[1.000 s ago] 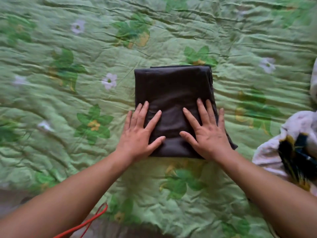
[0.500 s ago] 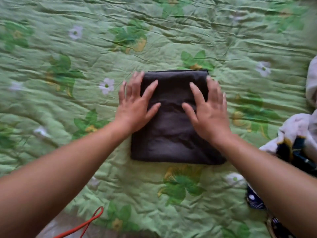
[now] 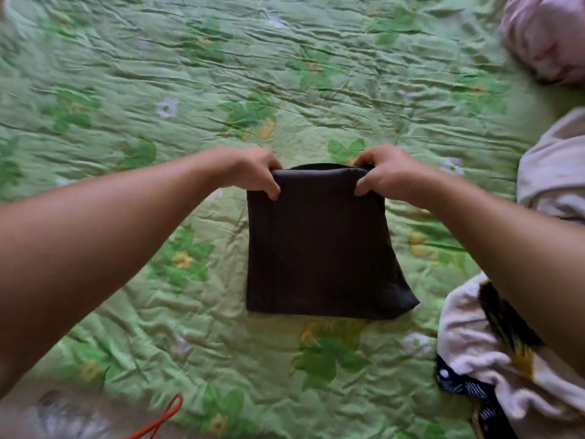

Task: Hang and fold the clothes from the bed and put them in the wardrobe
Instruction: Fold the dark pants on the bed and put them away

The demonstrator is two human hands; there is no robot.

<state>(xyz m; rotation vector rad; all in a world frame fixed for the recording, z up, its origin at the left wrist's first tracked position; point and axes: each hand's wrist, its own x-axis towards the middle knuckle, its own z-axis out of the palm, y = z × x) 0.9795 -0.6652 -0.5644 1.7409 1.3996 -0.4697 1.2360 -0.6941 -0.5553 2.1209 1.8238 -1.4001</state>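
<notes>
Left hand [image 3: 253,171] and right hand [image 3: 387,171] pinch far corners of folded dark garment [image 3: 319,248] on green floral bed [image 3: 158,296].

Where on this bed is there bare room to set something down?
Bare bedspread lies left of the dark folded garment and beyond it, across to the pink cloth; also between it and the red cord. Right side is crowded: white garment, patterned clothes pile.

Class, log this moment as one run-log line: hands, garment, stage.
stage: folding | left hand: grips garment, far-left corner | right hand: grips far-right corner | garment: folded, on bed
</notes>
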